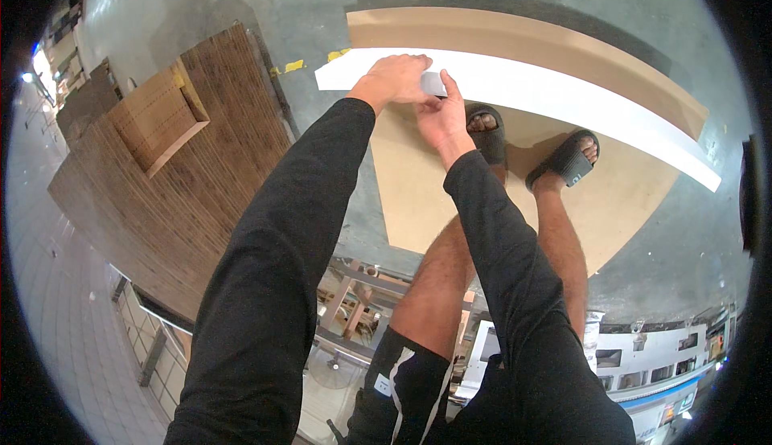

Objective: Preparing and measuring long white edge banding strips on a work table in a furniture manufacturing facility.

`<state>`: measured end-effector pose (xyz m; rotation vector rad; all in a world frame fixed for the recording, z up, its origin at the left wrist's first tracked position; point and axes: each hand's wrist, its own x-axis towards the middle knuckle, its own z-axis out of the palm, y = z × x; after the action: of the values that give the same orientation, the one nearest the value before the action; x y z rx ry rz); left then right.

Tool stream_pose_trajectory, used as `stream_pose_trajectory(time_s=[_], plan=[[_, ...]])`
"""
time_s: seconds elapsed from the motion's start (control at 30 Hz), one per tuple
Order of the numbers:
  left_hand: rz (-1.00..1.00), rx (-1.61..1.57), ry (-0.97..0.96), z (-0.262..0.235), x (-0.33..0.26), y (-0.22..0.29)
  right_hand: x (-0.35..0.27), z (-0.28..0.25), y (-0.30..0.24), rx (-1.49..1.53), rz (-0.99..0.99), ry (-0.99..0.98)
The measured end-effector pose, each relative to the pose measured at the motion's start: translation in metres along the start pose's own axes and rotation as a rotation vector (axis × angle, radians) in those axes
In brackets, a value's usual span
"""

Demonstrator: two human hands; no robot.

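A long white strip of board (563, 101) runs across in front of my feet, along the edge of a brown cardboard sheet (418, 188). Over the strip's left part, my left hand (394, 77) is closed with its fingers bent toward the right; what they grip is hidden. Just below and to the right, my right hand (442, 119) is closed on a small pale grey piece (434, 84), its thumb along the right side. The two hands nearly meet at this piece, whose kind I cannot make out.
Beyond the strip stands a brown cardboard flap (498, 33). My sandalled feet (567, 159) are on the sheet. At left is a dark wood-grain surface (233, 115) with an open cardboard piece (157, 119). Yellow marks (294, 65) show on the grey floor; a metal frame (362, 276) lies behind my legs.
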<state>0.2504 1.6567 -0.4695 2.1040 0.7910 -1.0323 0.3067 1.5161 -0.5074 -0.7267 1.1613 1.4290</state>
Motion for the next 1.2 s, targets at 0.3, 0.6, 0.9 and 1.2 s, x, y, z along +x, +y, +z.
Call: stream_pose_trajectory(time_s=[0.3, 0.6, 0.9, 1.2], plan=[[0.049, -0.017, 0.412, 0.027, -0.027, -0.005, -0.023, -0.023, -0.012, -0.238, 0.003, -0.032], [-0.297, 0.348, 0.564, 0.06, -0.074, -0.089, -0.086, -0.161, -0.195, -1.638, -0.074, -0.05], [-0.15, 0.344, 0.651, 0.067, -0.084, -0.147, -0.17, -0.195, -0.373, -2.503, -0.184, 0.248], [-0.219, 0.348, 0.594, 0.057, -0.089, -0.125, -0.236, -0.252, -0.408, -2.38, -0.117, 0.41]])
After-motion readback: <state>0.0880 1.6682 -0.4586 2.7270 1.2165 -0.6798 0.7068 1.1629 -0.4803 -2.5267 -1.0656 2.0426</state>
